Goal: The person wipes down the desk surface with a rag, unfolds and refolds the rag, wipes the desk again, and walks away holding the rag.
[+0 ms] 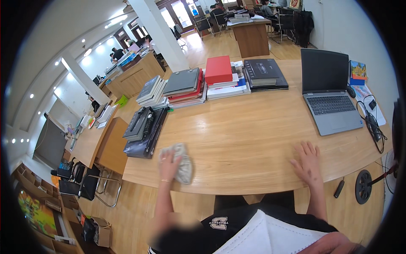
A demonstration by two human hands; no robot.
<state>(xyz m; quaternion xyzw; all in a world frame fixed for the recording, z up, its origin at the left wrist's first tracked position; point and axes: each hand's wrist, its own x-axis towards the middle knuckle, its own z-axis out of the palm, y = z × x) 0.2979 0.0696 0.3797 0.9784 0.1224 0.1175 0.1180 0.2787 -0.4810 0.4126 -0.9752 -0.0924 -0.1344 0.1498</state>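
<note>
My left hand [168, 167] lies over a crumpled light grey cloth [184, 169], gripping it against the wooden table [228, 139] near its front left edge. Part of the cloth sticks out to the right of the fingers, and hand and cloth are slightly blurred. At the front right of the tabletop, my right hand [307, 163] rests palm down with its fingers apart and nothing in it. An opened laptop [332, 108] stands beyond the right hand. Dark books and binders [141, 131] are stacked just beyond the left hand.
Along the far edge stand a grey-topped stack of folders [182, 81], a red box [218, 70] on papers, and large black albums [265, 72]. Black cables with an adapter [373, 125] lie right of the laptop, beside a mouse [350, 91]. A black chair [89, 182] is at left.
</note>
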